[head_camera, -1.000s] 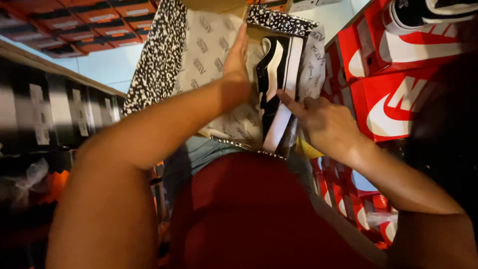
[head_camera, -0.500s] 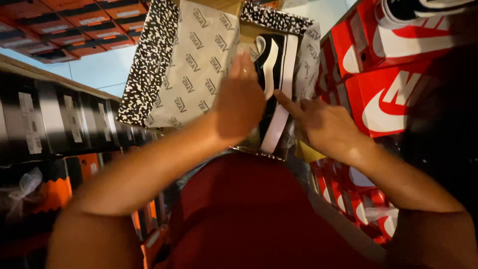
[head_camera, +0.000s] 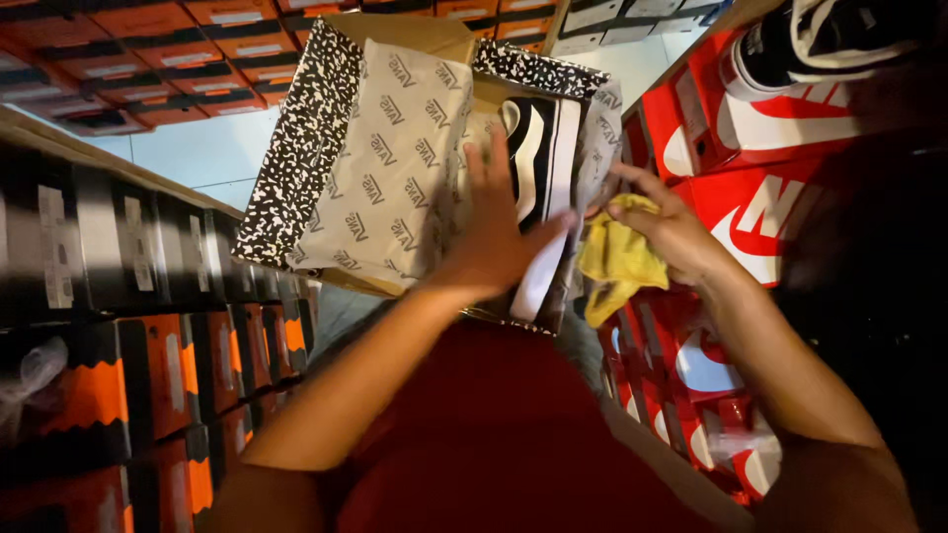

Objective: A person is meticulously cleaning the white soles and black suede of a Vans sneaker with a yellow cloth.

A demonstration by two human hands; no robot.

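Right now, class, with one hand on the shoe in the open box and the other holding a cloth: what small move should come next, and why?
Probably bring the yellow cloth in the right hand onto the black-and-white shoe. The left hand already steadies it in the speckled box, and the tissue paper is folded aside.

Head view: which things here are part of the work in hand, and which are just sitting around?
In hand:
left hand on the black-and-white shoe
right hand holding the yellow cloth
open speckled shoebox with tissue paper

Just around:
red boxes
orange boxes
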